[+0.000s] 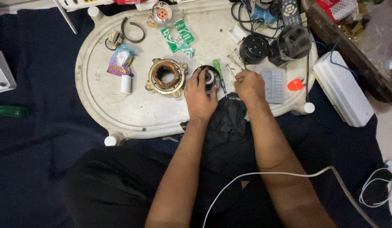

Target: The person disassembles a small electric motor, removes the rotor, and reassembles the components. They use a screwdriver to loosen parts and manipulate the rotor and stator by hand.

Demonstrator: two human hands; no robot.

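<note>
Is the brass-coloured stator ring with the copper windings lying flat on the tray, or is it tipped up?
Lying flat. The stator ring rests on the white tray with its round opening facing straight up, clear of the left hand.

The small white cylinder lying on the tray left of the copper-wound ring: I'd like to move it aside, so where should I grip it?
Pinch the small white cylinder across its middle, fingers on its long left and right sides, coming from above. It lies alone on the white oval tray, both sides free.
</note>
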